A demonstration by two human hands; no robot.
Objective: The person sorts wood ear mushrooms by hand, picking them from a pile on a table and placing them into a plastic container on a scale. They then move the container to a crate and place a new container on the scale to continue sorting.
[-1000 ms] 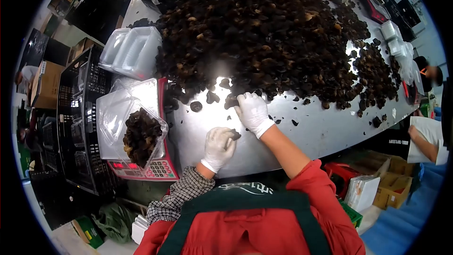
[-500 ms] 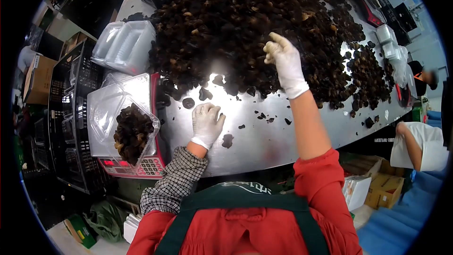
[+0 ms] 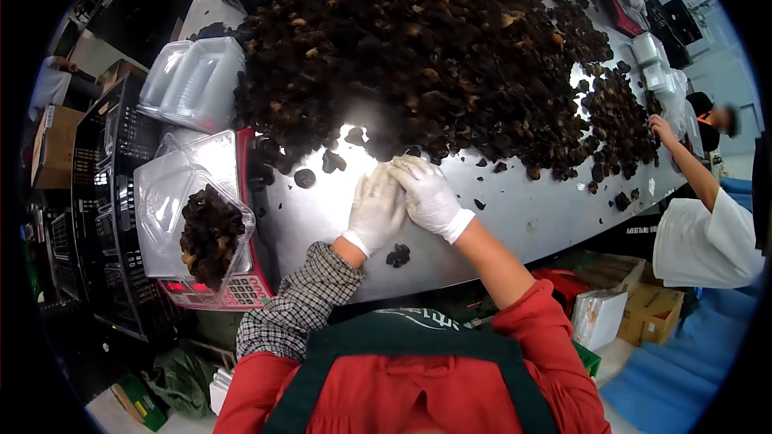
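My left hand [image 3: 375,207] and my right hand [image 3: 429,194], both in white gloves, meet at the near edge of a big heap of dark wood ear mushrooms [image 3: 450,56]. Their fingers are stretched out, the right fingertips touching the left hand's; anything underneath is hidden. One loose mushroom piece [image 3: 397,255] lies on the metal table [image 3: 515,229] just below them. To the left, a red-framed digital scale [image 3: 241,293] carries a clear plastic tray [image 3: 157,217] with a clump of mushrooms [image 3: 211,235] in it.
Stacked clear trays [image 3: 201,84] stand behind the scale. Black crates [image 3: 121,225] line the left side. At right, a co-worker's arm [image 3: 693,162] reaches to the table beside bagged white containers [image 3: 661,72]. Cardboard boxes [image 3: 651,313] sit below the table edge.
My right hand has come down and left from over the heap to meet my left hand. My left hand has shifted slightly right. A co-worker's arm now extends to the table at right.
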